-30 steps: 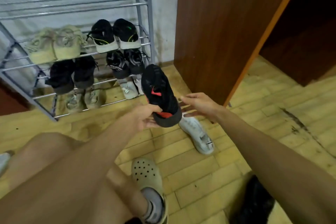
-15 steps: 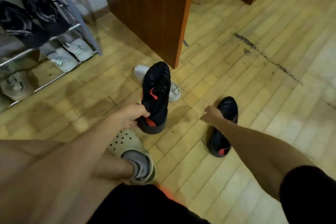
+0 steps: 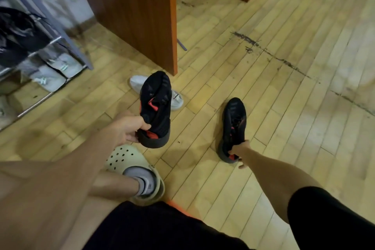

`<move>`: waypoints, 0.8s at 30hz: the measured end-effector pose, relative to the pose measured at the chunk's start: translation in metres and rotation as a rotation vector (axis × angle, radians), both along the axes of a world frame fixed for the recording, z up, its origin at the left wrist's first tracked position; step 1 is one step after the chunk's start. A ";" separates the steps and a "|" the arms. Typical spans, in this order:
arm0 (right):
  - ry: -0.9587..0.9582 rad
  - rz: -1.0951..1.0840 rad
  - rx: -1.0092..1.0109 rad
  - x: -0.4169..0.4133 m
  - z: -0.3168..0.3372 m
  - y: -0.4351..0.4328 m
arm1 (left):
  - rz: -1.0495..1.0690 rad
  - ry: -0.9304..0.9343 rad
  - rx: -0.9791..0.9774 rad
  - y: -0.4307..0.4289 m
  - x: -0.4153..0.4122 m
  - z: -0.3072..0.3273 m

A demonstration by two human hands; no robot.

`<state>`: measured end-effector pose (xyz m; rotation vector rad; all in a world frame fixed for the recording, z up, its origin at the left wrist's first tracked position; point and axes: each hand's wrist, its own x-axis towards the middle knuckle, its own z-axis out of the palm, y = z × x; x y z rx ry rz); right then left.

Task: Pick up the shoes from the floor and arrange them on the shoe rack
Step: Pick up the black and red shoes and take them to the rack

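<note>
Left hand (image 3: pixel 129 128) grips 1 black-and-red mesh sneaker (image 3: pixel 155 105) aloft; right hand (image 3: pixel 238 149) pinches heel of matching sneaker (image 3: pixel 234 124). Shallow pinch may slip on lifting.

1. Grey metal shoe rack (image 3: pixel 67 40) stands far left, brown wooden panel (image 3: pixel 132 10) right of it
2. White sneaker (image 3: pixel 135 82) lies on the plank floor (image 3: pixel 284 107) behind the raised black-and-red sneaker (image 3: pixel 155 107)
3. Second black-and-red sneaker (image 3: pixel 234 126) sits farther right

No wording reads clearly: a small dark print on the white shoe (image 3: pixel 138 83) is too blurred to decipher.
</note>
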<state>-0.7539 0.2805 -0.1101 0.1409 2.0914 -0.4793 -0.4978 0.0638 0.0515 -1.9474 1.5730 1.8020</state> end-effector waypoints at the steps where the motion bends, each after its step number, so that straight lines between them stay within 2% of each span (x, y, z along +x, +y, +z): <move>1: -0.053 -0.055 -0.045 0.002 0.001 0.004 | 0.003 0.002 0.005 0.000 0.003 0.001; 7: -0.217 -0.245 -0.296 0.007 0.012 0.004 | 0.031 0.062 0.032 0.009 0.009 0.011; 11: -0.290 -0.258 -0.408 0.018 0.026 0.003 | 0.073 0.102 0.023 0.012 0.013 0.019; 17: -0.222 0.107 -0.475 0.040 0.055 -0.030 | 0.194 0.144 0.023 0.013 0.033 0.032; 24: -0.310 0.427 -0.593 0.095 0.104 -0.150 | 0.445 0.220 -0.076 -0.019 0.096 0.076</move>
